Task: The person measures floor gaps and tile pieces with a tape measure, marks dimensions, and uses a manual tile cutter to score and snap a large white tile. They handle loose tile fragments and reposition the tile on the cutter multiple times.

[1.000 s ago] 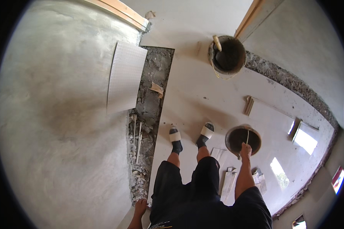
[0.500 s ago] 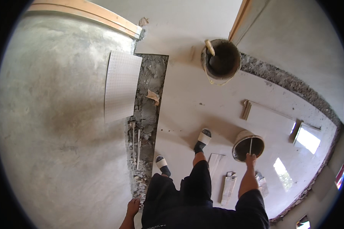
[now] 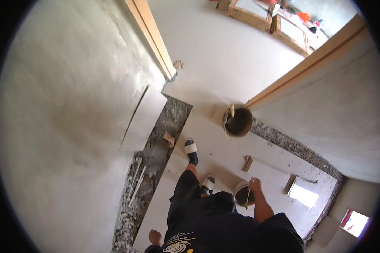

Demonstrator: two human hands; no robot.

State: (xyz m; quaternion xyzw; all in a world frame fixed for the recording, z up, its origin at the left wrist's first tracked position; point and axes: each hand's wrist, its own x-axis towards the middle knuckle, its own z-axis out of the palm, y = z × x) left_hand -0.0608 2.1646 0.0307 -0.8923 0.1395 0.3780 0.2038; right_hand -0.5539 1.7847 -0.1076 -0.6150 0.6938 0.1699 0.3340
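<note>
My right hand [image 3: 254,184] is closed round the thin handle [image 3: 248,199] of a bucket [image 3: 238,188], which hangs or stands close to my right side; I cannot tell whether its base touches the floor. The bucket's inside is dark, and its contents cannot be made out. My left hand [image 3: 155,237] hangs low at my left side, partly cut off by my dark shirt, and its fingers do not show clearly. Farther ahead a second bucket [image 3: 245,131] stands near the door frame, with a wooden-handled tool [image 3: 232,111] leaning inside over dark grey material.
A rough, unfilled strip [image 3: 179,113] with rubble and sticks [image 3: 137,185] runs along the left wall, where a tile sheet [image 3: 145,122] leans. Cut tile pieces [image 3: 248,163] lie at right. A wooden door frame [image 3: 299,69] borders the opening; framed crates [image 3: 289,33] stand beyond.
I have stepped forward, with my left foot now ahead. My right hand and the bucket it holds are nearer my body. The view has turned, showing more of the room beyond the doorway.
</note>
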